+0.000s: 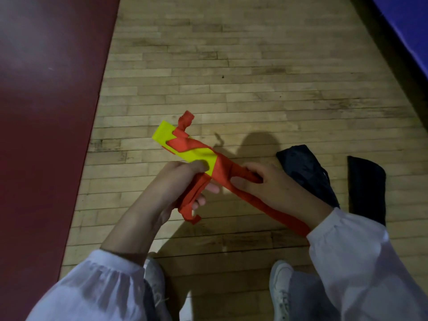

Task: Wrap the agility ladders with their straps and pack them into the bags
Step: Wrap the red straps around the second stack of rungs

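From the head camera I looked down on the folded agility ladder (pixel 185 150). It was a flat stack of yellow rungs held in the air above the wooden floor (pixel 254 89), slanting from upper left to lower right. Its orange strap (pixel 185 143) was wound across the yellow face in several turns, with a knotted end sticking up at the far tip.

The left hand (pixel 180 181) gripped the stack at about its middle, thumb laid on the yellow face. Its fingers (pixel 212 188) were curled underneath, with a loose loop of strap draped over them and a short tail hanging below. The right hand (pixel 278 188) held the near end, its fingers closed round a bunched length of strap. From there a flat run of strap trailed down under the wrist to the white sleeve (pixel 347 251).

Two dark bags lay on the floor to the right, apart from the ladder. The nearer bag (pixel 303 167) lay just beyond the right hand and the farther bag (pixel 366 186) beside it, the two not touching. A red mat (pixel 46 112) covered the floor on the left, and a blue mat (pixel 407 24) showed in the upper right corner. White shoes (pixel 154 274) stood at the bottom edge.
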`<state>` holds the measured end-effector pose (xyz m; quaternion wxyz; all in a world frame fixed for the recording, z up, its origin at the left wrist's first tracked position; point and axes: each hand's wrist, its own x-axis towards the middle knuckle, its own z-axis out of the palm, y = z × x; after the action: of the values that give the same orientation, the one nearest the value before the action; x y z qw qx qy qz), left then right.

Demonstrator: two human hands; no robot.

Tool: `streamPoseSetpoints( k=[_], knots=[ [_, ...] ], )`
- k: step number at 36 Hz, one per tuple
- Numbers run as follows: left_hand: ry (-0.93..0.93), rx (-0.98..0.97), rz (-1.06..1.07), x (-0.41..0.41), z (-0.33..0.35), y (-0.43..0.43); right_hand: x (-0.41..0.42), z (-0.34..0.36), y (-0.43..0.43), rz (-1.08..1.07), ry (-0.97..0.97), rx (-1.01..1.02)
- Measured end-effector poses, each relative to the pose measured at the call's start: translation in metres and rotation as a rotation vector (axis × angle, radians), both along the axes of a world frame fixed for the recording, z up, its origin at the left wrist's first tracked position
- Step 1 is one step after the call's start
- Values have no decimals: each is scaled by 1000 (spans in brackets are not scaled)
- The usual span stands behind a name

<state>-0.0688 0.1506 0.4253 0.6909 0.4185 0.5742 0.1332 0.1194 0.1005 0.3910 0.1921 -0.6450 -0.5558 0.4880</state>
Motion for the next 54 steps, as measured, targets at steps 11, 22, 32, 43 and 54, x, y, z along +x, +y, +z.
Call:
streamPoseSetpoints(
  k=[11,22,32,43,54],
  knots=[
    [22,-4,28,2,-5,2,-2,-3,0,42,-83,86],
    [59,37,126,3,-3,2,-8,1,-1,66,-134,95],
    [25,62,111,2,3,1,-6,5,-1,86,-43,-22],
    [45,43,46,2,3,1,-8,10,-3,17,272,-263],
    [80,-28,30,0,5,1,-5,5,-1,-27,202,-176]
  ],
)
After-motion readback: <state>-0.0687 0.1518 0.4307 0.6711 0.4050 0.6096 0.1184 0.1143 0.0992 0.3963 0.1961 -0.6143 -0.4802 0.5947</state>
